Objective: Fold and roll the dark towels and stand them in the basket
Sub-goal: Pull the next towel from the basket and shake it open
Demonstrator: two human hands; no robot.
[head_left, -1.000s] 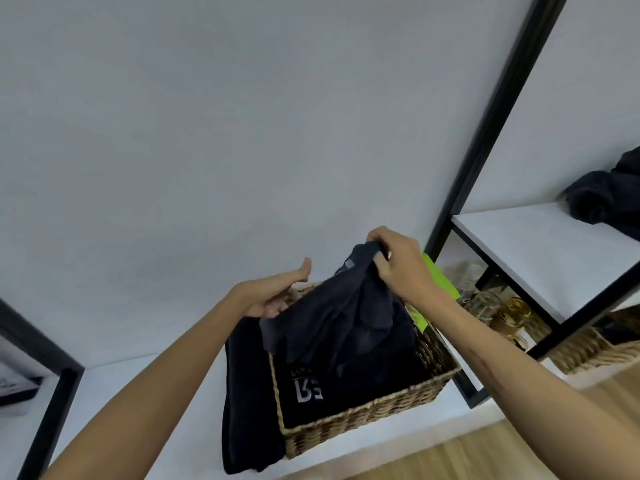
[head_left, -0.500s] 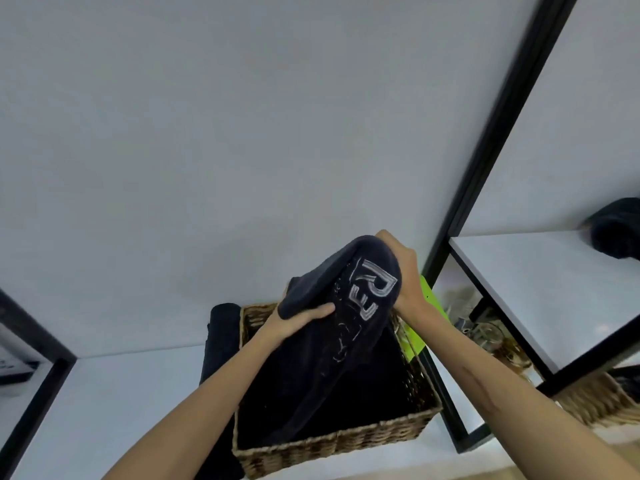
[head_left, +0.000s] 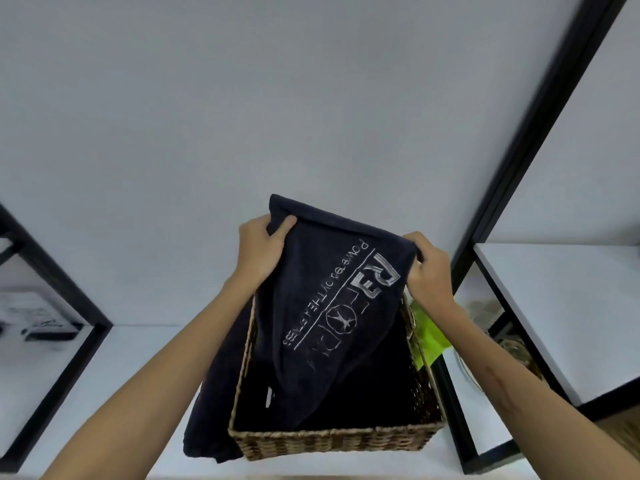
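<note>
Since half a second ago I have spread the towel [head_left: 332, 306] out: it was bunched over my left hand, and now I hold its top edge stretched between both hands, logo side toward me. My left hand [head_left: 259, 251] has shifted to the upper left corner, my right hand [head_left: 429, 268] to the upper right.

The white wall [head_left: 277, 98] fills the upper view, open room above and behind the towel. A white shelf [head_left: 104, 375] runs below it, bounded by a black frame post [head_left: 519, 168] on the right and another black frame [head_left: 52, 289] on the left; a second shelf [head_left: 571, 306] sits past the right post.

The basket [head_left: 332, 441] stands on the shelf, its near wall facing me. The towel hangs over it, top edge sloping down from left to right, long axis running down and slightly left into the basket, where the lower end rests inside. The printed lettering runs along that axis and reads upside down.

A second dark towel [head_left: 207, 410] drapes outside the basket's left wall. Something lime green [head_left: 429, 337] lies just beside the right wall, partly hidden by my right arm.

My left hand pinches the corner, thumb in front, fingers behind the cloth and hidden. My right hand grips the bunched corner, fingers curled round it. The basket's inside is too dark to make out.
</note>
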